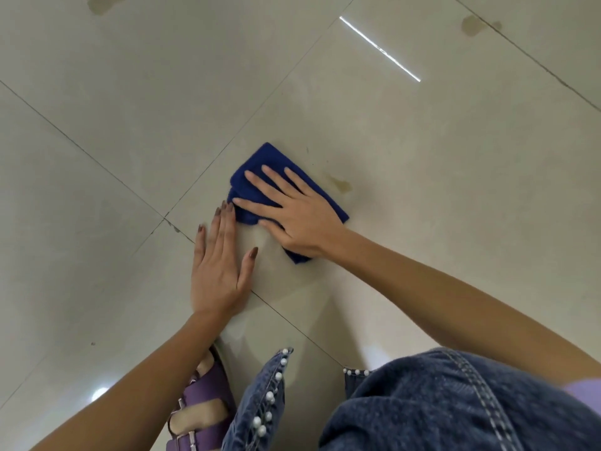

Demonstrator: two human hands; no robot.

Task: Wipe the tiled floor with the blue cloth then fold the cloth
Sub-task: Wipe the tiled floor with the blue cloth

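Blue cloth [276,180] sits folded on the tiled floor [113,125], mid-frame, just right of a four-tile grout junction. Nearest the person: denim trouser legs [455,402] with a pearl-bead trim, and a purple sandal [198,405] planted on the tile. Left hand [218,265] lies flat, palm down on bare floor, fingers straight; its fingertips are just beside the cloth's near-left corner, contact unclear. Grip there is released, holding nothing. Right hand [292,213] lies palm down on top of the cloth, fingers spread, pressing it to the tile, not clenched around it. A brownish stain [340,183] sits just right of the cloth's far edge. Farther out: two more stains, one top-left [104,3] and one top-right [471,26], and a bright light streak reflection [380,50] on the glossy tile.
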